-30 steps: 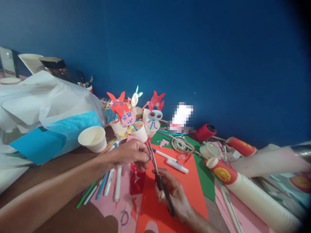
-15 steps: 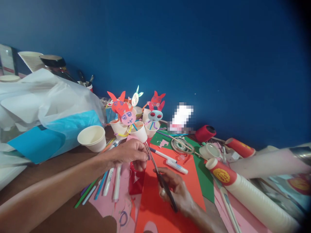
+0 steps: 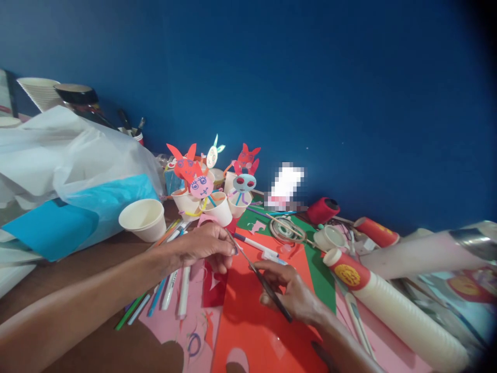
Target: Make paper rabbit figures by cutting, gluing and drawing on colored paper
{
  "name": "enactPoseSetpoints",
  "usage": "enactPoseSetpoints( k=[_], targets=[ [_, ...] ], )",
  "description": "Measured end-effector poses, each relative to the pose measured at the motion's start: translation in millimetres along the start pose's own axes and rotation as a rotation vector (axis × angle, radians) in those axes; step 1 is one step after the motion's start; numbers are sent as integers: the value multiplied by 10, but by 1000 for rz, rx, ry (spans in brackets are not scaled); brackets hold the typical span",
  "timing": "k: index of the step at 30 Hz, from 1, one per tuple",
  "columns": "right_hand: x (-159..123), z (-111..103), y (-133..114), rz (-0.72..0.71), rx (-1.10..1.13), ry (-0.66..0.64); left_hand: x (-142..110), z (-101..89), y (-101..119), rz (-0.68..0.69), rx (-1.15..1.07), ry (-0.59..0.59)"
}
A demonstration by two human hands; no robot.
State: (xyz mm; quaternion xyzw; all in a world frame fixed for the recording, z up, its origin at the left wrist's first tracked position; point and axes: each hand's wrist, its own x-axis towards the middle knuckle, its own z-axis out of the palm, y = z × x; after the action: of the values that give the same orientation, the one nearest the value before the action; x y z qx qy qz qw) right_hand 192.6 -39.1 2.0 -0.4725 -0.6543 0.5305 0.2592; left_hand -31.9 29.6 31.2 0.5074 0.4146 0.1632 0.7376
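My right hand (image 3: 289, 290) is closed around the dark handles of a pair of scissors (image 3: 267, 290). The thin blades point up and left, with their tips close to the fingers of my left hand (image 3: 212, 246). Those left fingers are pinched together above the red sheet; whatever is between them is too small or too hidden to name. Below both hands lies a large red-orange paper sheet (image 3: 248, 321). A pink paper oval (image 3: 236, 358) rests at its near edge, and a small pale scrap (image 3: 277, 344) shows to its right.
Behind my hands stand paper cups (image 3: 219, 210) with paper-faced figures. Pens (image 3: 184, 295) and pink paper (image 3: 166, 326) lie at left beside an empty cup (image 3: 143, 220). Stacked cups (image 3: 396, 316) lie at right near green paper (image 3: 322, 280) and a red thread spool (image 3: 323, 210).
The scissors and my right hand have shifted slightly right and tilted flatter. A small pale scrap now shows on the lower red sheet. The whole view has shifted a little.
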Motion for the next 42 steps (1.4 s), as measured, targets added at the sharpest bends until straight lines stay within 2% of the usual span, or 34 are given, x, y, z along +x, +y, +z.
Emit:
enactPoseSetpoints(
  k=[10,13,17,22,25,29,38,42],
  targets=[
    [1,-170,-30,23,-5,-70,36,14,-64,-24,-24,16],
    [20,-238,-2,21,41,-24,25,30,-58,55,-48,73],
    [30,-375,-33,8,40,37,-26,86,7,241,-146,246],
    [-93,-509,-305,37,-314,6,-84,128,69,368,-212,425],
    [-236,-537,-505,6,-599,-41,-98,135,61,415,-271,440],
    [-390,-551,-636,33,-753,-117,-121,167,58,425,-397,427],
    [-388,-580,-415,50,-950,-38,-96,220,47,361,-597,376],
    [-331,-498,-289,59,-1037,-77,-22,255,-21,281,-570,381]
  ],
)
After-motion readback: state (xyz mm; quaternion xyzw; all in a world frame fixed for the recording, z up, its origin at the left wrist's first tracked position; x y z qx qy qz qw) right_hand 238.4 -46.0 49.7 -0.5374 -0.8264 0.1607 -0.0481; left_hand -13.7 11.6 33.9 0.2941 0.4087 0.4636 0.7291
